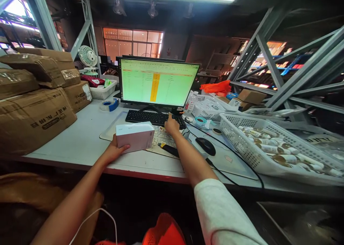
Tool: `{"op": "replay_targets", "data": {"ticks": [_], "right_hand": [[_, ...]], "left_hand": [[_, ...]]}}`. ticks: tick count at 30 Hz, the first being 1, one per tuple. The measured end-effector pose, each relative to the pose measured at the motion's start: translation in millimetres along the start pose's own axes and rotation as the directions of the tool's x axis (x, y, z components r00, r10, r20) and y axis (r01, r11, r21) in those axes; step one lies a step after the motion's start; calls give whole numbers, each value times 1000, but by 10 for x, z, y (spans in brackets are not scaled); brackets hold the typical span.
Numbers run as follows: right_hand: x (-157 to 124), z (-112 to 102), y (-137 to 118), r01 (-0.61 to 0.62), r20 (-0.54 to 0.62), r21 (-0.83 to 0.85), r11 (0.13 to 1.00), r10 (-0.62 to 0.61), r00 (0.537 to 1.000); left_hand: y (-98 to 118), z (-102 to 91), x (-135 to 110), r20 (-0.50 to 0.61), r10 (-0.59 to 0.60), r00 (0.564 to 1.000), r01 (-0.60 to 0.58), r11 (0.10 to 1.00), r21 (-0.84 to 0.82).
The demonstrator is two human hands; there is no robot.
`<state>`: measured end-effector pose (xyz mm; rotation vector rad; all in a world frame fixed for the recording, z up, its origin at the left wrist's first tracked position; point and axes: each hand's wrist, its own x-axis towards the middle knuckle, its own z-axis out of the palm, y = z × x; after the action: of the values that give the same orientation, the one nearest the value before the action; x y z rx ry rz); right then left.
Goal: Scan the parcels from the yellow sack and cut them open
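Note:
A white box [137,135] is gripped by its left end in my left hand [116,150], held over the front of the desk. My right hand [172,124] reaches to the right part of the black keyboard [146,118], its index finger stretched out over the keys. Whether the fingertip presses a key I cannot tell. Behind the keyboard stands a monitor [172,83], lit with a spreadsheet that has an orange column. Under my right forearm lies a utility knife [168,149] with a yellow and black handle. To the right of that arm is a black mouse [205,145].
Cardboard boxes [34,119] are stacked at the left. A white basket [239,141] of small rolled items stands at the right, with a black cable [228,144] running beside it. Blue tape [109,105] lies left of the monitor; metal rack beams [271,58] rise behind.

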<state>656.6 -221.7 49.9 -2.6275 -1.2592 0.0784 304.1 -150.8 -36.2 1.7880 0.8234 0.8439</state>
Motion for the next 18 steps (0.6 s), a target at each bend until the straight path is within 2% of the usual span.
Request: {"op": "replay_targets", "data": {"ticks": [3, 7, 10, 12, 14, 16, 18], "right_hand": [[45, 37, 26, -47, 50, 21, 999, 45, 998], [81, -77, 25, -52, 62, 100, 994, 46, 997], [-40, -172, -118, 40, 34, 224, 974, -49, 998], [-254, -130, -292, 141, 48, 317, 938, -164, 985], [-560, 18, -485, 246, 14, 509, 825, -294, 956], [-893, 211, -637, 321, -126, 760, 564, -357, 926], [-1173, 353, -713, 341, -223, 882, 325, -350, 910]], "left_hand": [[30, -9, -9, 4, -19, 1000, 19, 1000, 12], [58, -5, -23, 10, -6, 1000, 6, 1000, 4], [58, 4, -26, 3, 5, 1000, -5, 1000, -12], [56, 2, -25, 5, -6, 1000, 6, 1000, -20], [55, -8, -20, 5, -2, 1000, 2, 1000, -30], [57, -21, -12, 1, 31, 1000, -31, 998, -53], [70, -33, -7, 11, 71, 997, -70, 995, -75]]}}
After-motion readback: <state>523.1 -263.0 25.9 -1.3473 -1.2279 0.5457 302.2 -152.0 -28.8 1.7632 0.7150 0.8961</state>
